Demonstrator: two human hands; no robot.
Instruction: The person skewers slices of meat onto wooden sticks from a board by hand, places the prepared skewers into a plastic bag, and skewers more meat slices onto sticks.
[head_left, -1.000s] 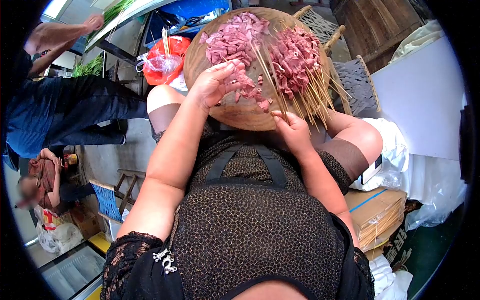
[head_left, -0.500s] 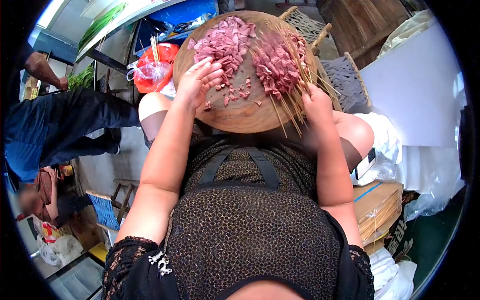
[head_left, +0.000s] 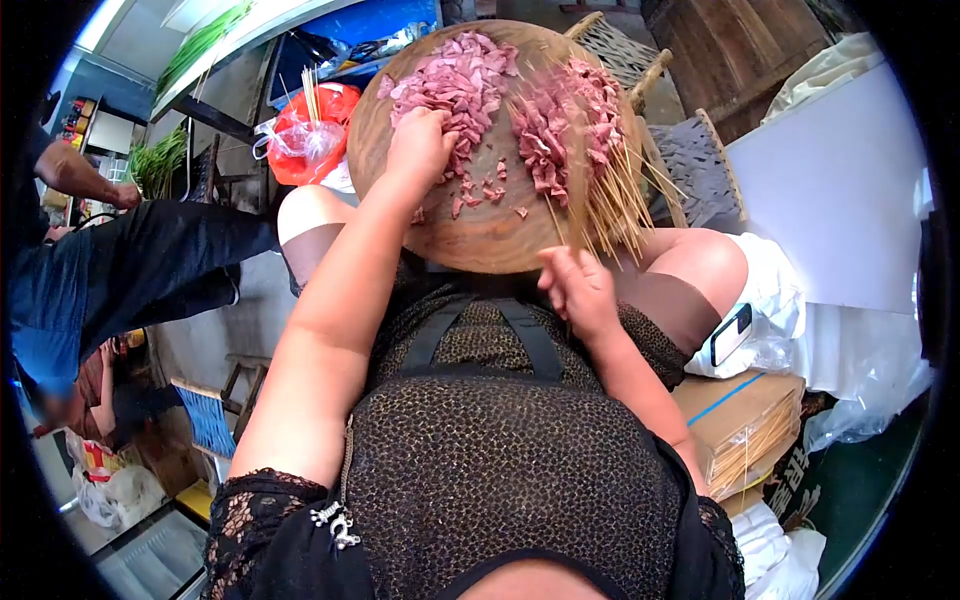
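Your left hand [head_left: 420, 150] has moved down, fingers now curled at the loose pile of pink sliced meat [head_left: 467, 75] on the round brown wooden board [head_left: 480, 250]; whether it grips a slice cannot be told. Right of this pile lies dark-pink meat threaded on skewers [head_left: 540, 150]. Your right hand [head_left: 582, 290] has withdrawn beside the board's near edge, closed around blurred thin tan sticks [head_left: 577, 190].

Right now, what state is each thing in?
Left hand: curled at loose meat, grip unclear
Right hand: closed on blurred sticks
Loose meat: cut, piled
Skewered meat: threaded, heaped
Board: bearing both piles
Red bag: holding upright sticks
Phone: resting, screen unclear
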